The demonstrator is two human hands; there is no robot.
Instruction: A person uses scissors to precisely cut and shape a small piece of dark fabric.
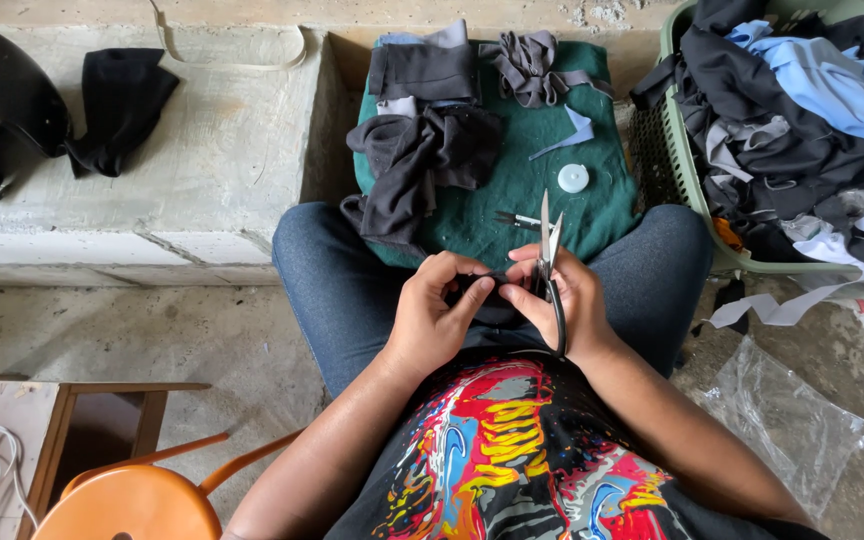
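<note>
Scissors (550, 262) (silver blades parted, black handles) sat gripped in right hand (567, 300); left hand (430, 320) pinched small black fabric piece (480, 288).

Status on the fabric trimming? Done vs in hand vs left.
Looks done: dark pieces piled on the green cloth. In hand: left hand pinches a small dark piece while the right hand holds scissors, blades slightly apart. Left, probably: the basket heaped with fabric.
</note>
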